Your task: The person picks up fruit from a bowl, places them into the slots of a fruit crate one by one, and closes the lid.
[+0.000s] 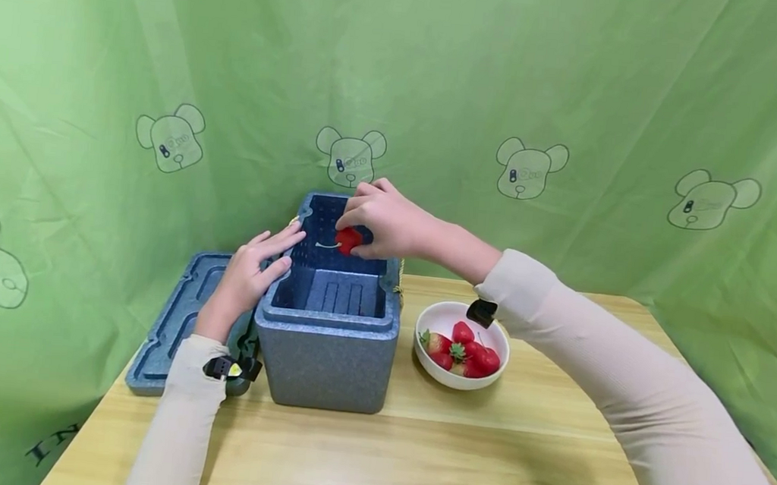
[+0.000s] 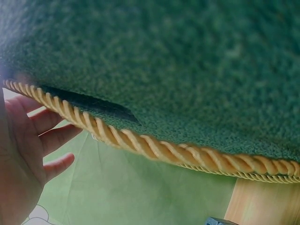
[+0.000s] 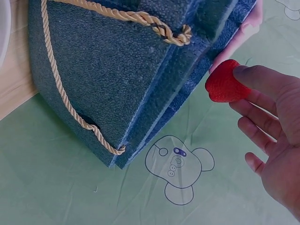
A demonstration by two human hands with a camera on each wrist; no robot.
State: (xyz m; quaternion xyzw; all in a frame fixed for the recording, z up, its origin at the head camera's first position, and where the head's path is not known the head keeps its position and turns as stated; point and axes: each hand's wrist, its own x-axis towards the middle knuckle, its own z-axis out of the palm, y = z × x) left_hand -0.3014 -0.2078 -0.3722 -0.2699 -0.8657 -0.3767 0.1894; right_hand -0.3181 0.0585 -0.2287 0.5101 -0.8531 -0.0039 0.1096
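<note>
My right hand (image 1: 390, 220) pinches a red strawberry (image 1: 347, 241) between thumb and fingers, above the opening of a blue-grey foam box (image 1: 327, 367). A thin pale stem sticks out to the left of the fruit in the head view. In the right wrist view the strawberry (image 3: 225, 82) is held at the thumb and fingertips, beyond the box rim. My left hand (image 1: 249, 273) rests on the box's left rim with its fingers extended. In the left wrist view, this hand (image 2: 23, 145) shows beside the box wall and a twisted yellow rope (image 2: 140, 141).
Right of the box, a white bowl (image 1: 460, 382) holds several strawberries (image 1: 465, 351). The box's lid (image 1: 169, 332) lies on the wooden table (image 1: 481, 463) at the left, partly behind my left forearm. A green curtain (image 1: 443, 72) hangs around the table.
</note>
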